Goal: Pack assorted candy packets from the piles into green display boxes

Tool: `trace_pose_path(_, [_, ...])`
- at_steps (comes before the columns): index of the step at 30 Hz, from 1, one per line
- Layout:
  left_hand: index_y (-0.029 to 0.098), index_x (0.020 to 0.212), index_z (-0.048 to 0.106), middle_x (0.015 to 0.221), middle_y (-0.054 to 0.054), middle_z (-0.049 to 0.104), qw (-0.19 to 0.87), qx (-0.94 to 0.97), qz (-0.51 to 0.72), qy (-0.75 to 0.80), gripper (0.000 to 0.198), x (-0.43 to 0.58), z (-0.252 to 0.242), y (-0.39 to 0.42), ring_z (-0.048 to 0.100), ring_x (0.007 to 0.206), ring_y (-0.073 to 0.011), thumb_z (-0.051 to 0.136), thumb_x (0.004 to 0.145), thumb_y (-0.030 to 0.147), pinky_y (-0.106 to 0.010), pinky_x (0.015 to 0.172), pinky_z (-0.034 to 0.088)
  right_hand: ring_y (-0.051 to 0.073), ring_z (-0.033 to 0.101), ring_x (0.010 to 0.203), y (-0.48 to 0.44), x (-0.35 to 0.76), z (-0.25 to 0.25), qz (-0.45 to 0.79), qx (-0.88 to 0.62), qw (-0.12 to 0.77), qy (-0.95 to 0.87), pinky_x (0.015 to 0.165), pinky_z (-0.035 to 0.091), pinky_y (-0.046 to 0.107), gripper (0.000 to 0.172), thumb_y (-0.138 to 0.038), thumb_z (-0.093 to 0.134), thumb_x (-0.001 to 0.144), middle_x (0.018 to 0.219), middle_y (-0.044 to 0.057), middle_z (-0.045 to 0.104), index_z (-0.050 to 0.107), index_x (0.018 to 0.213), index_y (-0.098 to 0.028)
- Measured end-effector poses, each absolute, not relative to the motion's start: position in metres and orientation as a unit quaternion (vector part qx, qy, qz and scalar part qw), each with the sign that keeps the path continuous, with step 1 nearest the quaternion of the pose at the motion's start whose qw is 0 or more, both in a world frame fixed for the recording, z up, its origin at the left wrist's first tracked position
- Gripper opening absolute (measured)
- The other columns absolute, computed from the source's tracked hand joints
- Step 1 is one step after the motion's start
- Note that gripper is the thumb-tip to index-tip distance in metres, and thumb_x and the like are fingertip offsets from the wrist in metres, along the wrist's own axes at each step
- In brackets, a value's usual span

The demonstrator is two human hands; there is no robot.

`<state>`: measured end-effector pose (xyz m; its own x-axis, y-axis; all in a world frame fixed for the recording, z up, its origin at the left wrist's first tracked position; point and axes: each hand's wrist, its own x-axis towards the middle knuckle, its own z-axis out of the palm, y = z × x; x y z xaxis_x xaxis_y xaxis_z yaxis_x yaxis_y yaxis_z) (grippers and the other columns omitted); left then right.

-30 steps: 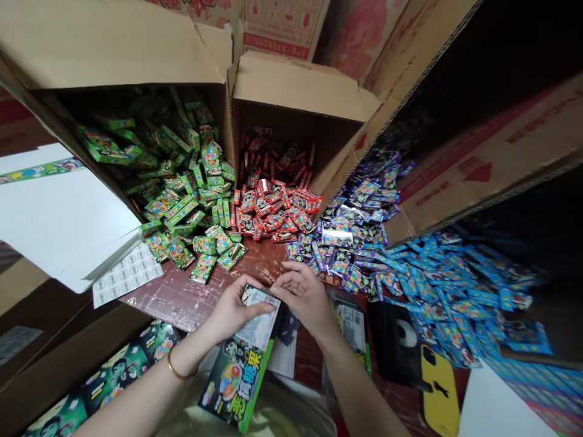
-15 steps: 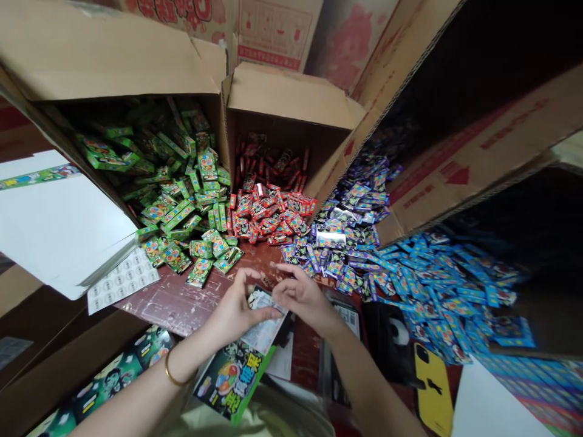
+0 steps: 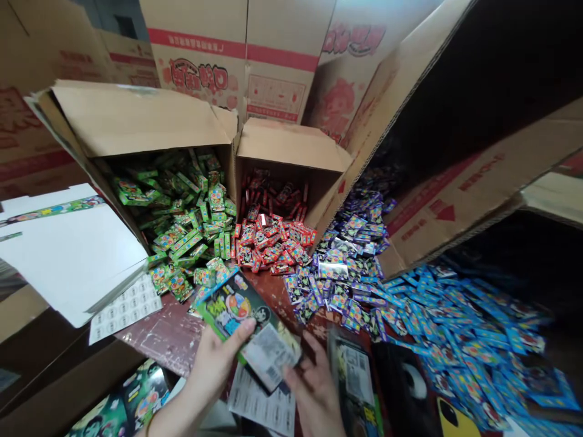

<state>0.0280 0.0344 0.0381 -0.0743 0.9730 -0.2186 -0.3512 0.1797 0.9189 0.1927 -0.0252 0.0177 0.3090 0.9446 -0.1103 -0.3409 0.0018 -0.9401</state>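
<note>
A dark candy box point(image 3: 228, 300) with green edges, a colourful printed front and a white printed panel is held tilted above the table. My left hand point(image 3: 218, 355) is closed on its left side, the thumb lying across the printed face. At the lower right end, my right hand point(image 3: 316, 385) grips the corner between thumb and fingers. Below the box lies a sheet of round stickers point(image 3: 262, 403). Small green packets point(image 3: 182, 243), red packets point(image 3: 273, 243) and purple packets point(image 3: 339, 279) are heaped just beyond my hands.
Cardboard boxes point(image 3: 291, 145) lie open behind the heaps. Blue packets point(image 3: 469, 328) spread at the right. A stack of white card point(image 3: 82, 255) and another sticker sheet point(image 3: 127, 306) are on the left. Near my right hand are another dark package point(image 3: 357, 376), a black object point(image 3: 401, 388) and a yellow phone case point(image 3: 455, 419).
The candy box has been lifted from near my lap and turned round, its coloured end now pointing away. My hands have shifted from its end to its side and corner. The view has tilted upward.
</note>
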Motion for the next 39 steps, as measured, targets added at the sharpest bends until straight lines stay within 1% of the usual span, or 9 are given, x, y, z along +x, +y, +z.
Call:
trace_pose_path(7, [0.028, 0.138, 0.032, 0.141, -0.010, 0.047, 0.544, 0.512, 0.470, 0.470, 0.075, 0.024, 0.025, 0.008, 0.047, 0.129, -0.0274, 0.072, 0.076, 0.033, -0.038, 0.107, 0.041, 0.024, 0.061, 0.112, -0.043, 0.186, 0.023, 0.289, -0.540, 0.654, -0.444, 0.097, 0.049, 0.046, 0.054, -0.022, 0.068, 0.082, 0.115, 0.011, 0.066, 0.040, 0.128, -0.026])
trace_pose_path(15, [0.037, 0.144, 0.019, 0.153, -0.002, 0.029, 0.592, 0.528, 0.394, 0.464, 0.069, 0.019, 0.000, -0.025, 0.028, 0.140, -0.0232, 0.059, 0.087, 0.033, -0.034, 0.114, 0.028, 0.021, 0.065, 0.105, -0.044, 0.155, 0.006, 0.271, -0.540, 0.697, -0.386, 0.084, 0.057, 0.036, 0.045, -0.016, 0.061, 0.086, 0.116, 0.012, 0.065, 0.042, 0.126, -0.025])
trace_pose_path(18, [0.034, 0.140, 0.024, 0.143, -0.006, 0.044, 0.616, 0.520, 0.382, 0.451, 0.065, 0.020, 0.001, -0.025, 0.043, 0.131, -0.0234, 0.061, 0.086, 0.032, -0.035, 0.109, 0.036, 0.019, 0.068, 0.096, -0.044, 0.156, 0.002, 0.283, -0.548, 0.683, -0.391, 0.082, 0.057, 0.033, 0.042, -0.016, 0.063, 0.085, 0.103, 0.008, 0.069, 0.046, 0.122, -0.023])
trace_pose_path(22, [0.029, 0.122, 0.034, 0.106, -0.003, 0.065, 0.629, 0.516, 0.386, 0.436, 0.052, 0.029, 0.007, -0.018, 0.063, 0.099, -0.0200, 0.066, 0.081, 0.031, -0.031, 0.087, 0.050, 0.018, 0.069, 0.091, -0.044, 0.157, -0.001, 0.298, -0.550, 0.680, -0.382, 0.084, 0.056, 0.034, 0.040, -0.019, 0.063, 0.085, 0.097, 0.007, 0.069, 0.045, 0.121, -0.022])
trace_pose_path(25, [0.028, 0.114, 0.035, 0.095, -0.001, 0.066, 0.625, 0.508, 0.392, 0.444, 0.045, 0.035, 0.010, -0.014, 0.065, 0.088, -0.0175, 0.066, 0.082, 0.031, -0.028, 0.079, 0.051, 0.020, 0.067, 0.101, -0.044, 0.158, -0.001, 0.323, -0.536, 0.685, -0.372, 0.091, 0.053, 0.038, 0.044, -0.021, 0.062, 0.086, 0.109, 0.011, 0.069, 0.043, 0.125, -0.022])
trace_pose_path(29, [0.029, 0.121, 0.027, 0.105, -0.002, 0.065, 0.622, 0.491, 0.412, 0.450, 0.054, 0.038, 0.013, -0.015, 0.063, 0.095, -0.0171, 0.066, 0.082, 0.031, -0.029, 0.084, 0.049, 0.022, 0.065, 0.106, -0.044, 0.162, 0.000, 0.382, -0.523, 0.671, -0.361, 0.090, 0.054, 0.038, 0.051, -0.022, 0.063, 0.086, 0.122, 0.016, 0.064, 0.038, 0.130, -0.022])
trace_pose_path(33, [0.025, 0.101, 0.043, 0.083, 0.002, 0.062, 0.604, 0.515, 0.398, 0.461, 0.031, 0.035, 0.016, -0.007, 0.061, 0.078, -0.0148, 0.066, 0.081, 0.031, -0.024, 0.069, 0.048, 0.022, 0.067, 0.101, -0.045, 0.161, 0.000, 0.364, -0.533, 0.670, -0.367, 0.088, 0.055, 0.039, 0.048, -0.023, 0.063, 0.086, 0.113, 0.014, 0.067, 0.039, 0.127, -0.022])
trace_pose_path(37, [0.020, 0.079, 0.051, 0.091, -0.003, 0.063, 0.605, 0.503, 0.440, 0.432, 0.019, 0.036, 0.019, 0.006, 0.061, 0.088, -0.0175, 0.066, 0.081, 0.031, -0.028, 0.079, 0.047, 0.022, 0.067, 0.097, -0.046, 0.157, 0.003, 0.287, -0.555, 0.695, -0.356, 0.089, 0.053, 0.043, 0.044, -0.019, 0.063, 0.085, 0.091, 0.005, 0.068, 0.042, 0.123, -0.022])
trace_pose_path(39, [0.020, 0.079, 0.052, 0.091, -0.004, 0.064, 0.618, 0.480, 0.461, 0.418, 0.019, 0.038, 0.021, 0.009, 0.062, 0.088, -0.0183, 0.068, 0.081, 0.030, -0.029, 0.080, 0.047, 0.021, 0.067, 0.095, -0.045, 0.157, 0.007, 0.251, -0.552, 0.715, -0.348, 0.084, 0.055, 0.041, 0.046, -0.018, 0.064, 0.084, 0.094, 0.005, 0.066, 0.041, 0.124, -0.024])
